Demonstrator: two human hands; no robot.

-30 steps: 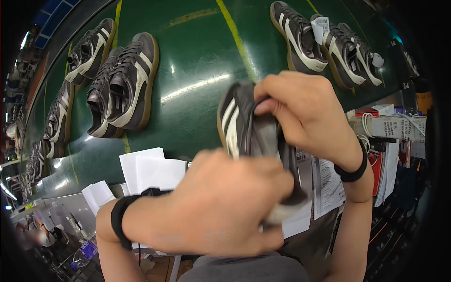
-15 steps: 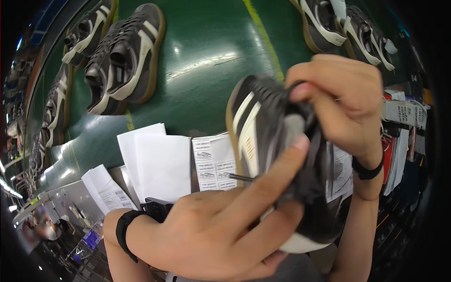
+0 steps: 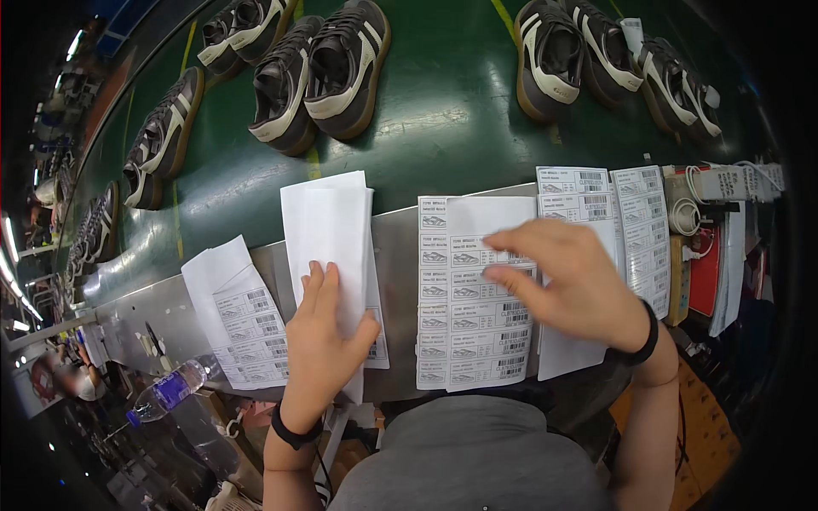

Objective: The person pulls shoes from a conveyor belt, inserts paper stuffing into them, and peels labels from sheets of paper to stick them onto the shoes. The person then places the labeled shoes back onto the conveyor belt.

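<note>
My left hand rests open, fingers spread, on a stack of white sheets at the front of the bench. My right hand hovers over a sheet of printed labels. Its thumb and forefinger are apart, with nothing visible between them. The labels bear small shoe drawings and barcodes. More label sheets lie right of that hand, partly covered by it. Another folded label sheet sits left of my left hand.
Dark shoes with white stripes stand on the green belt, including a left pair and a right shoe. A metal ledge runs along the front. A plastic bottle lies at lower left; a power strip is at right.
The dark shoe is out of my hands, which have come apart. My left hand has moved left onto the white sheets, my right down over the labels. The view has shifted.
</note>
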